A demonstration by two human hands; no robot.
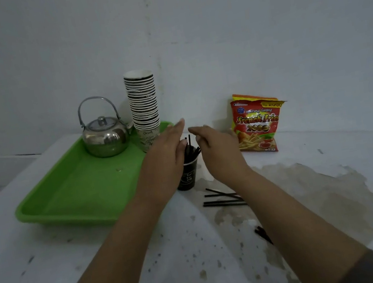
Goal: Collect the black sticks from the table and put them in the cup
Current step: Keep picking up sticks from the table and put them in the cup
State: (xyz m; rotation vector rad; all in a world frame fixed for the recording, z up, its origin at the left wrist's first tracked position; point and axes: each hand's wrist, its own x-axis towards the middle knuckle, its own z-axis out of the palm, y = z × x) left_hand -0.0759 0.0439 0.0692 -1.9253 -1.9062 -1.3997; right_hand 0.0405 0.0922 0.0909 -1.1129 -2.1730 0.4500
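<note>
A black paper cup (187, 176) stands on the white table just right of the green tray, with several black sticks (190, 148) standing in it. My left hand (167, 153) is flat and open against the cup's left side, its thumb near the stick tops. My right hand (216, 146) hovers at the cup's right side with fingers spread and nothing visibly between them. Several loose black sticks (223, 199) lie on the table in front of the cup, partly under my right forearm. Another small bunch of sticks (263, 234) shows nearer to me, beside that forearm.
A green tray (82, 194) at the left holds a steel kettle (105, 137) and a tall stack of paper cups (143, 104). A red snack bag (257, 122) leans on the wall at the right. The table (334, 165) is stained at the right.
</note>
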